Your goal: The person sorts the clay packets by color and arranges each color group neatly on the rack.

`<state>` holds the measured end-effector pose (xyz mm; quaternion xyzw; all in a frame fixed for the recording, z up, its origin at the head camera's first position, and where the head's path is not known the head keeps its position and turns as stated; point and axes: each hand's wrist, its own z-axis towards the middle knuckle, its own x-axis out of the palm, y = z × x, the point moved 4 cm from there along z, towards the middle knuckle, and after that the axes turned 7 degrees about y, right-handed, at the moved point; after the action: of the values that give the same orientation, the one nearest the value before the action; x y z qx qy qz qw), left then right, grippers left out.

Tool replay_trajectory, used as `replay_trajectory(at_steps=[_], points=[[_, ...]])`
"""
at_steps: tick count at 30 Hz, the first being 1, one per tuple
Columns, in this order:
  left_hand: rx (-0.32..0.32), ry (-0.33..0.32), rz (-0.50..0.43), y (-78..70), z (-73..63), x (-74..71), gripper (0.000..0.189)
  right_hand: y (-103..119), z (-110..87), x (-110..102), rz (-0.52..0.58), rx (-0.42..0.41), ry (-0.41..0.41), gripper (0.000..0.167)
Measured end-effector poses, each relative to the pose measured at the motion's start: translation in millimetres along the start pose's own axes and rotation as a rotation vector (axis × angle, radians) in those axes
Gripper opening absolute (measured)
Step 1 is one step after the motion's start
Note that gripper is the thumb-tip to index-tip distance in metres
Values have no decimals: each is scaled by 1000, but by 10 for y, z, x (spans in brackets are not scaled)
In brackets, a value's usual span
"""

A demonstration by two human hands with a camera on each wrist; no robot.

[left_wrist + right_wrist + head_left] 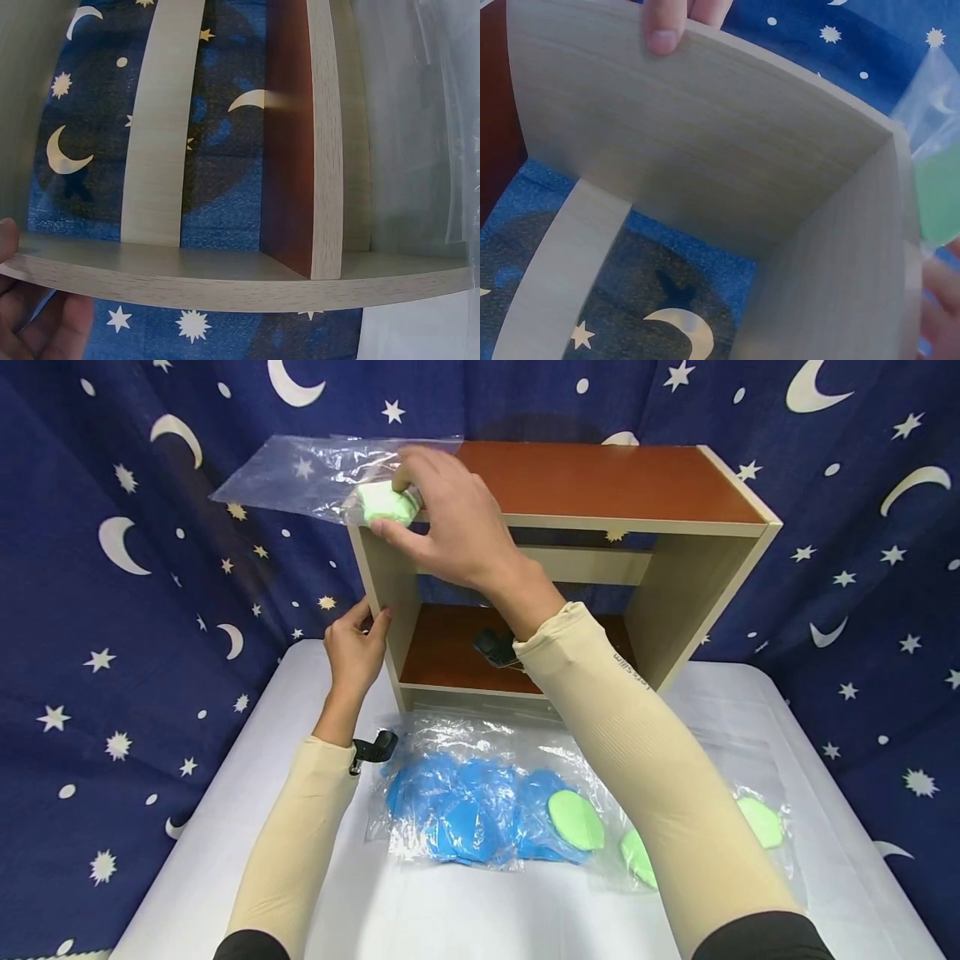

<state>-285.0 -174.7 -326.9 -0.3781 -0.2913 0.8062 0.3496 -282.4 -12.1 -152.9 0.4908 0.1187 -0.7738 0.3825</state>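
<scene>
The right grip (pixel 453 518), a bare hand, is shown with a pale green, soft-looking bundle (pixel 386 503) pinched between thumb and fingers. A clear, thin plastic bag (pixel 292 477) is seen around the bundle, its loose part extended to the left of this grip. The bundle is held beside the upper left corner of a small shelf unit (pixel 600 481) built of reddish-brown boards and pale wood-grain panels; whether contact is made with the top board cannot be told. Below and to the left of the right grip, the front edge of the unit's pale left side panel (pixel 397 577) is clasped by the left grip (pixel 354 647), also bare, the thumb being placed on the inner face and the fingers on the outer. Below and to the right of the left grip, blue flat pieces (pixel 465 818) in clear plastic are laid in front of the unit on a white-covered bench (pixel 420 910). Farther right, three light green rounded pieces (pixel 576 820) are spaced out, one partly hidden by the right arm's cream sleeve (pixel 645 760). Behind both grips, a dark blue curtain (pixel 60 635) printed with moons and stars is hung.
</scene>
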Motion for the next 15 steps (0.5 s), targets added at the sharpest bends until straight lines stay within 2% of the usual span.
replay_trajectory(at_steps=[3, 11, 15], points=[[3, 5, 3, 17, 1, 7, 19, 25, 21, 29, 17, -15, 63, 45], [0, -20, 1, 28, -1, -1, 18, 6, 150, 16, -191, 135, 168, 53], [0, -14, -1, 31, -5, 18, 19, -2, 166, 37, -167, 99, 169, 52]])
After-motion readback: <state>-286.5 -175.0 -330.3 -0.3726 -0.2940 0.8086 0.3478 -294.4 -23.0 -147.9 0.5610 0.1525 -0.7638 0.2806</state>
